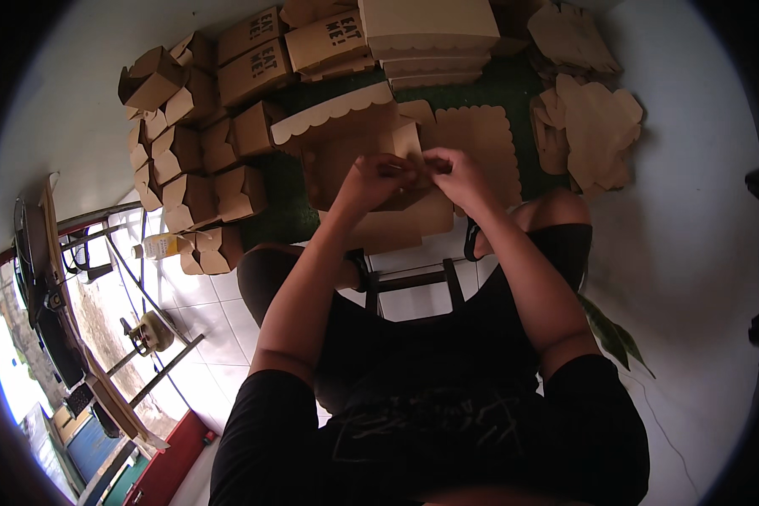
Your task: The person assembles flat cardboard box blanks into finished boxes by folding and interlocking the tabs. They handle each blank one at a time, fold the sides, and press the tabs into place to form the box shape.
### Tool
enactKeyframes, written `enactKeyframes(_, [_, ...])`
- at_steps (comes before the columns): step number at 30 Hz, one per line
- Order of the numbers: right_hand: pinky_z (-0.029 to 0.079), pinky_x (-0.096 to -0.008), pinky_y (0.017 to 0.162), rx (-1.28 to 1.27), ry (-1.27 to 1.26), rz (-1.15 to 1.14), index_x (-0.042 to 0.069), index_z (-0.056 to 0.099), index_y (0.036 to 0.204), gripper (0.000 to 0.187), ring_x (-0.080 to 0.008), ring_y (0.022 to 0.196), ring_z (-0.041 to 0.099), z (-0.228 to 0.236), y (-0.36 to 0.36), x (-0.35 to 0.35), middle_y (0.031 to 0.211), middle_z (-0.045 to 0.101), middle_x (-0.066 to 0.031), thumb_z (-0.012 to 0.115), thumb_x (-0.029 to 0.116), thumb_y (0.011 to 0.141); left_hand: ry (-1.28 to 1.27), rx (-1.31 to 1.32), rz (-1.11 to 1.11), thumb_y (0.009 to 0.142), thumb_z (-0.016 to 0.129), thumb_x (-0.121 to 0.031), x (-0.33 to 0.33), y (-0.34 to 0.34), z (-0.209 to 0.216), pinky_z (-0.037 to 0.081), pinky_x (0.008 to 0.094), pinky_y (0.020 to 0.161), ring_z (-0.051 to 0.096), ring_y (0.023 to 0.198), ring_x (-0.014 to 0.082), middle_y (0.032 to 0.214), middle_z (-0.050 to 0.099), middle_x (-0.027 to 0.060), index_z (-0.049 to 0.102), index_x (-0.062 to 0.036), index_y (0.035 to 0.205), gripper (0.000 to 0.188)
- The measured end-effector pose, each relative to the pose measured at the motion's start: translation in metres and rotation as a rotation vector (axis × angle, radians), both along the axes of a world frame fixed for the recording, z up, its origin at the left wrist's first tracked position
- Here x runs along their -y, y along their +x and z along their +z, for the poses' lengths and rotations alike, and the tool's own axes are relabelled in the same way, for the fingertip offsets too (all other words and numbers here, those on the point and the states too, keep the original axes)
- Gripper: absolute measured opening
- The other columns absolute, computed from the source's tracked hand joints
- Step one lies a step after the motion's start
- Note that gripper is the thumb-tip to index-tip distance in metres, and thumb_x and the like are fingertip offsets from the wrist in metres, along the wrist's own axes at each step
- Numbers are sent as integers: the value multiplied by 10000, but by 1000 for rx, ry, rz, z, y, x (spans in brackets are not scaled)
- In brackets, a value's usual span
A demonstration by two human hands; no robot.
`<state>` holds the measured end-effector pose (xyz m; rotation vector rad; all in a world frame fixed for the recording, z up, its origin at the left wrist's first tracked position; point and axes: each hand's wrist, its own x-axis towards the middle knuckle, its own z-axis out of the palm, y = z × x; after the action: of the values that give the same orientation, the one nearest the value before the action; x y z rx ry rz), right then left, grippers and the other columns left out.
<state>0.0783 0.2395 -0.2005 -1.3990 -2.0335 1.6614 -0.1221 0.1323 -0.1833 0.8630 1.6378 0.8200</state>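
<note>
A partly folded brown cardboard box (333, 169) sits in front of me, its scalloped flap (336, 116) raised along the far side. My left hand (373, 180) reaches over the box with curled fingers, pinching at its right side wall. From the outer side, my right hand (458, 175) closes its thumb and fingers on the same wall, close to the left fingertips. The exact edge between the fingers is partly hidden. Flat brown panels spread out to the right and near side of the box, including one scalloped panel (481, 139).
Several small folded boxes (177, 152) are grouped at the left, with printed boxes (253, 72) behind. A tall stack of larger boxes (430, 34) stands at the far middle. Flat cardboard blanks (594, 126) lie at the right. A bottle (158, 246) is beside the small boxes.
</note>
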Motion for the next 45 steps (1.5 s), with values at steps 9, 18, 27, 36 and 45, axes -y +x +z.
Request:
enactKeyframes(9, [621,-376,929,6,-7,64,91,833,1306,377,-230,1044,807,-2,0,-1,1121,852,-105,718,17,955,-53,-67,-29,948,932,-260,-3,0,10,637,330,852,818,901,156,995,874,120,864,12,1174,360])
enactKeyframes(18, [614,-375,965,-13,-71,99,63,814,1330,443,-227,1096,797,-5,0,2,1163,846,-109,657,-56,934,-94,48,-3,934,932,-272,0,-1,12,633,327,837,823,914,158,1007,879,120,855,1,1203,391])
enactKeyframes(27, [603,-342,936,-70,-110,87,15,782,1382,464,-203,1059,777,-10,1,-1,1159,833,-123,623,-75,955,-53,17,11,929,944,-256,-1,1,6,629,318,821,822,910,147,987,878,135,830,9,1131,352])
enactKeyframes(36, [592,-315,923,-31,-140,70,-31,714,1476,449,-157,1026,755,15,-2,-3,1136,826,-108,758,84,1044,-15,-8,72,934,902,-172,-2,5,6,631,316,832,831,910,157,981,881,152,792,15,1159,313])
enactKeyframes(45, [634,-412,890,44,80,64,15,778,1334,454,-304,1012,819,22,-9,5,1104,842,-154,899,181,930,113,-51,-31,951,745,-37,-1,4,11,609,307,898,793,983,128,1106,891,127,657,-13,1390,449])
